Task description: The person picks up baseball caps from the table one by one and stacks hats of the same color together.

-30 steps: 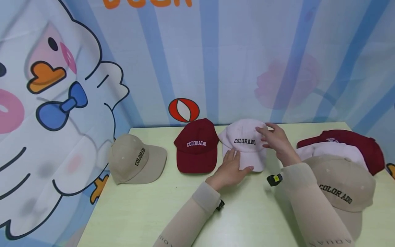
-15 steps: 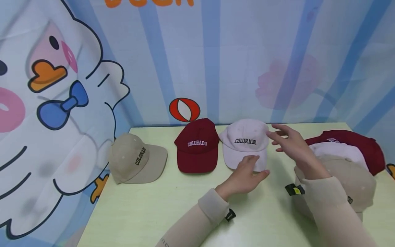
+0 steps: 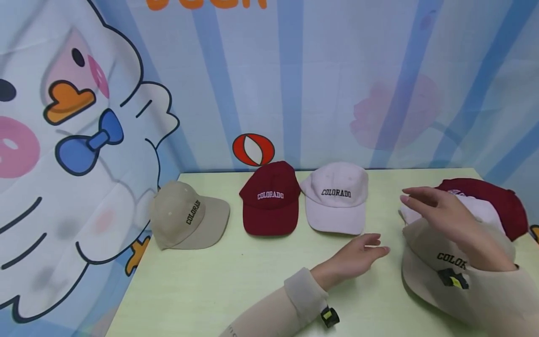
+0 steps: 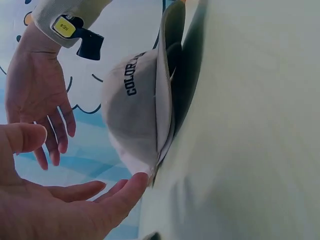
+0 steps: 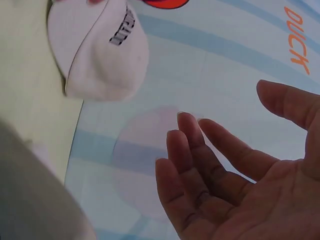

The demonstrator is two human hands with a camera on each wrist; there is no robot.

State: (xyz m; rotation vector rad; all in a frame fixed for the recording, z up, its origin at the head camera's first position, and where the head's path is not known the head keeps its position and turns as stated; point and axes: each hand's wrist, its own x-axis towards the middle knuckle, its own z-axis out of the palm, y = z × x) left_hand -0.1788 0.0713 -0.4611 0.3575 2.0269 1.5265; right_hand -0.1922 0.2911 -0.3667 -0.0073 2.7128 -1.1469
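My right hand [image 3: 456,224] hovers in front of and above a beige cap [image 3: 425,274] lettered COLORADO, its fingers loosely bent and holding nothing. That cap is the front one of an overlapping group, with a white cap [image 3: 488,210] and a dark red cap [image 3: 501,196] behind it. Left of the group, my left hand [image 3: 351,258] is over the table, fingers relaxed and nothing in them. In the left wrist view both hands show near the beige cap [image 4: 132,105]. The right wrist view shows the bare palm [image 5: 265,200] and a white cap [image 5: 107,60].
Along the back of the pale table [image 3: 202,290] sit another white cap [image 3: 337,185] and a dark red cap [image 3: 269,187], side by side. A beige cap [image 3: 177,215] lies at the left edge. A printed cloth backdrop [image 3: 320,84] rises behind the table.
Both hands have moved right, away from the white cap at the back, which they were at a second ago. My right hand is now at the group of caps.
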